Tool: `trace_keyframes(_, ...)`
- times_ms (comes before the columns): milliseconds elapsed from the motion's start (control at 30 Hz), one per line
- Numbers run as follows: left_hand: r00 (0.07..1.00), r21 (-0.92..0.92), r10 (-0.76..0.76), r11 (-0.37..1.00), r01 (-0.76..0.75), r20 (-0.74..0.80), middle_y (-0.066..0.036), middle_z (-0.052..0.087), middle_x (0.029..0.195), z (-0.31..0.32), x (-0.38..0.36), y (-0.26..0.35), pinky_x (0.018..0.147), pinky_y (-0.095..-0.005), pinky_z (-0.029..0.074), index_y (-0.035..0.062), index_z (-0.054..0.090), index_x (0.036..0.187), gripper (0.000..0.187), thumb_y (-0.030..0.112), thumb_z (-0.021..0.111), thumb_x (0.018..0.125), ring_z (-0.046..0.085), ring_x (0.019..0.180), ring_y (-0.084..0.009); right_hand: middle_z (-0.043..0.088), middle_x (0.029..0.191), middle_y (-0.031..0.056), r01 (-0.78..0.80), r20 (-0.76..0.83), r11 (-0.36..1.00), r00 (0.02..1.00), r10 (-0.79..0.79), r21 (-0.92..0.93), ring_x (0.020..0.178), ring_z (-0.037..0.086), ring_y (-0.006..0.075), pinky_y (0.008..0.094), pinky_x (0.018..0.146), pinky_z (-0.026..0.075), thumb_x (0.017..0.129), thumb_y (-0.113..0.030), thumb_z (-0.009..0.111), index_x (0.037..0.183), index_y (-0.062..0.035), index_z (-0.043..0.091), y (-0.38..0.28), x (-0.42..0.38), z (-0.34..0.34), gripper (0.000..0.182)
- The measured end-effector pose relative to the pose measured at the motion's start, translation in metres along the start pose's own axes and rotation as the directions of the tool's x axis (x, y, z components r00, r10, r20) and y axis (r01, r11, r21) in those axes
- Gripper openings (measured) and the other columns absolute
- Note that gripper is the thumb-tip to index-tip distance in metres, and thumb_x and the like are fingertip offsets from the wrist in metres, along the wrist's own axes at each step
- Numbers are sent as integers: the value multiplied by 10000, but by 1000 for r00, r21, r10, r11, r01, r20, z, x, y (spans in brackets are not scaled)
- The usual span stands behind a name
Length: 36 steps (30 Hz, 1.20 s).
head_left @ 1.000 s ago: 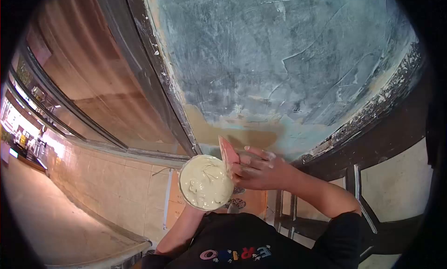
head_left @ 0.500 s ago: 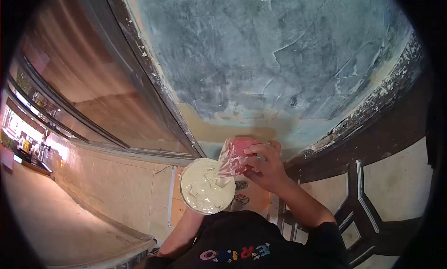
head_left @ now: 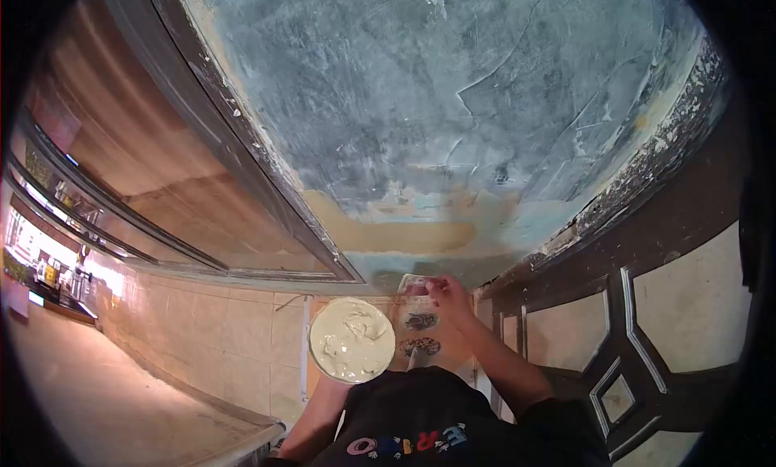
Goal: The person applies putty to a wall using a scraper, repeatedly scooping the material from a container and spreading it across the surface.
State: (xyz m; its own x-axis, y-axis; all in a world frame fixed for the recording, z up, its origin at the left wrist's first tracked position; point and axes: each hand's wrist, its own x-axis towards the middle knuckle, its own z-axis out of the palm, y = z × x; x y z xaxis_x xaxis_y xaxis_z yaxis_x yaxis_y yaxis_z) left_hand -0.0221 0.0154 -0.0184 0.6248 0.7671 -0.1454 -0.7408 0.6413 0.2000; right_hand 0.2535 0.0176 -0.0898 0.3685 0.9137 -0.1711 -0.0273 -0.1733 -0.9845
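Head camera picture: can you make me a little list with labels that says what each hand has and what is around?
View: looking down along a wall, the person's own body at the bottom
Left hand: hidden under a round bowl, seems to hold it up from below
Bowl holds: thick cream-coloured paste, lumpy on top
Right hand: holds a small flat scraper smeared with paste, against the wall
Wall: blue-grey and rough, with a tan patch just above the scraper
Left side: grooved metal frame, tiled floor below
Right side: dark railing with geometric shapes
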Motion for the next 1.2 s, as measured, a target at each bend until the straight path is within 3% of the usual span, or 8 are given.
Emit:
trace_keyframes(167, 981, 405, 179, 904, -134, -74, -86, 438, 1402, -13, -27, 19, 1040, -490, 400, 147, 372, 1406, 558, 484, 365, 962, 452, 1265, -282, 662, 834, 39, 130, -60, 987, 989, -136, -89, 718, 576, 102, 273, 633, 481, 903, -216, 643, 977, -21, 623, 37, 26, 89, 209)
trace_keyframes(367, 991, 114, 89, 990, -77, -97, -88, 390, 1451, -26, -51, 54, 1062, -487, 374, 141, 308, 1445, 635, 543, 337, 954, 419, 1305, -270, 657, 758, 154, 143, -134, 964, 975, -176, -225, 693, 631, 171, 327, 643, 488, 885, -287, 645, 937, -1, 661, -27, 49, 156, 291)
trace_keyframes(567, 953, 514, 283, 836, -191, -106, -94, 424, 1427, -16, -68, 85, 1060, -493, 375, 154, 345, 1427, 615, 539, 348, 947, 430, 1291, -280, 625, 702, 89, 118, -406, 977, 896, -182, -178, 663, 572, 136, 312, 641, 465, 886, -285, 628, 881, -7, 659, 27, 52, 146, 280)
trace_keyframes(633, 961, 238, 241, 950, -204, -135, -86, 400, 1431, -30, -74, 96, 1052, -472, 397, 147, 299, 1440, 556, 425, 411, 971, 427, 1290, -263, 611, 685, 62, 45, -420, 985, 900, -112, -167, 658, 553, 126, 306, 641, 461, 884, -288, 629, 868, -9, 657, 37, 44, 152, 281)
trace_keyframes(800, 960, 734, 280, 647, -207, 23, -86, 392, 1444, -45, -77, 112, 1073, -484, 362, 157, 312, 1440, 591, 502, 353, 961, 411, 1306, -268, 620, 719, 61, 135, -314, 989, 938, -147, -58, 678, 575, 135, 291, 653, 466, 873, -292, 653, 908, -11, 651, 15, 53, 186, 283)
trace_keyframes(1033, 991, 214, 105, 973, -86, -80, -87, 407, 1436, -50, -68, 140, 1072, -495, 358, 149, 313, 1440, 634, 553, 322, 952, 418, 1302, -288, 592, 693, 27, -24, -409, 996, 913, -12, -81, 624, 555, 100, 258, 576, 456, 904, -288, 645, 825, -19, 585, 45, 57, 166, 287)
trace_keyframes(1067, 979, 522, 194, 831, -194, 55, -94, 430, 1414, -34, -69, 138, 1054, -491, 384, 137, 327, 1430, 602, 510, 370, 959, 449, 1276, -288, 592, 693, 27, -26, -418, 997, 908, -9, -77, 624, 555, 100, 258, 576, 456, 904, -288, 645, 825, -19, 585, 54, 46, 170, 287)
trace_keyframes(1200, 963, 809, 242, 538, -236, 121, -119, 442, 1389, -36, -73, 150, 1028, -460, 423, 106, 324, 1420, 571, 413, 461, 959, 473, 1252, -272, 599, 773, 34, -81, -221, 839, 947, 233, 538, 635, 580, 107, 229, 588, 500, 908, -243, 650, 928, -38, 539, 40, 23, 189, 234)
